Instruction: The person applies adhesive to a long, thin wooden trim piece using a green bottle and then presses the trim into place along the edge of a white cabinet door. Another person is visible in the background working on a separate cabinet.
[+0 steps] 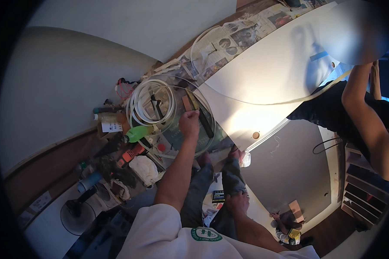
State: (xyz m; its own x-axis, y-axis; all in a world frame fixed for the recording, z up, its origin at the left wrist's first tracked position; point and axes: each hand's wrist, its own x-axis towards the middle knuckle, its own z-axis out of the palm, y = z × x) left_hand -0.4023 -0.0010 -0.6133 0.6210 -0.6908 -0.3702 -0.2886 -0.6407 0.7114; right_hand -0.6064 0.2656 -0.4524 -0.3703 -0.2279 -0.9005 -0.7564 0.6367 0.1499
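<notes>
One small reddish-brown block (186, 102) shows just beyond the left hand (189, 123), whose fingers are drawn in almost together; from here I can't tell whether they grip it or a strip beside it. It looks light and stiff, unlikely to slip; I'd take it by its long edges, mid-length. The right hand (238, 203) lies loosely spread on a trouser leg, nothing visible in it. Left of the block, the coil of pale edging (134, 101) looks light, springy and slick, best gathered across several turns so it doesn't spill. Nearer sit a green bottle (137, 134) and a red-and-black tool (132, 155). To the right stretches a white panel (246, 77), with a co-worker's arm (367, 125) beyond its right end.
</notes>
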